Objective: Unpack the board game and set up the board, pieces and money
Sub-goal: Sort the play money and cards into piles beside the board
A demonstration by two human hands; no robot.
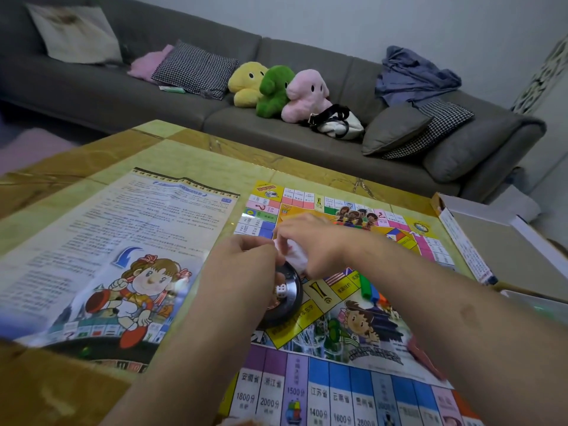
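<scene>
At the left of the frame we see the rules sheet [116,241] spread flat on the desk [76,161], printed with a cartoon child and dense text too small for us to read. Just right of it lies the game board [338,348], already unfolded, its long side running from the lower middle of the frame up toward the sofa [276,124].

Our left hand [246,259] sits over a round black dish [284,298] at the centre, fingers curled as if pinching something small; a white die [280,291] shows inside the dish, directly below that hand. Our right hand [310,241] meets it from the right, pinching a pale pink-white wad [293,252], possibly a small bag or wrapper, though the blur keeps us from being sure. Both hands are touching or nearly so, and the dish is nearer the left.

Right of the dish lie green, blue and orange pieces [368,290] on the board. Squares along the bottom edge read 1800, 2000, 1500, 1400, 1600. At the far right stands the open box [491,241].
</scene>
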